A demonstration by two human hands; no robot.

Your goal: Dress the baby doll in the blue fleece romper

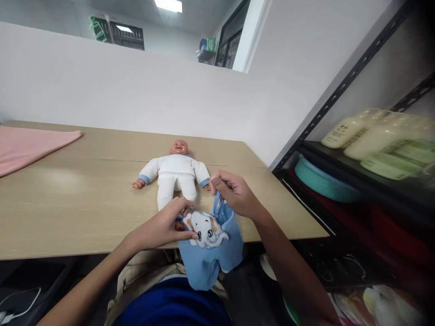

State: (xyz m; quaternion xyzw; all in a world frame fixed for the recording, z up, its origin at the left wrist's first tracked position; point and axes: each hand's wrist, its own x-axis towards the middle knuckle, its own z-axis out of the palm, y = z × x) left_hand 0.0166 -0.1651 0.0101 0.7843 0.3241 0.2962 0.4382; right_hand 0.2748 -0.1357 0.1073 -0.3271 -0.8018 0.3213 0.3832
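Blue baby overalls (212,260) with a white elephant patch on the bib hang at the table's front edge, over my lap. My left hand (175,222) grips the left side of the bib, its thumb lying on the patch. A blue strap rises from the overalls into the pinched fingers of my right hand (234,192). Just beyond my hands, a baby doll (176,170) in a white outfit with blue cuffs lies on its back with its arms spread. One of its feet is hidden behind my left hand and the overalls.
The wooden table (84,203) meets a white wall (152,95). A pink cloth (30,147) lies at its far left. On the right, a dark metal shelf (390,167) holds several wrapped bottles (374,136). A turquoise basin (322,183) sits below them.
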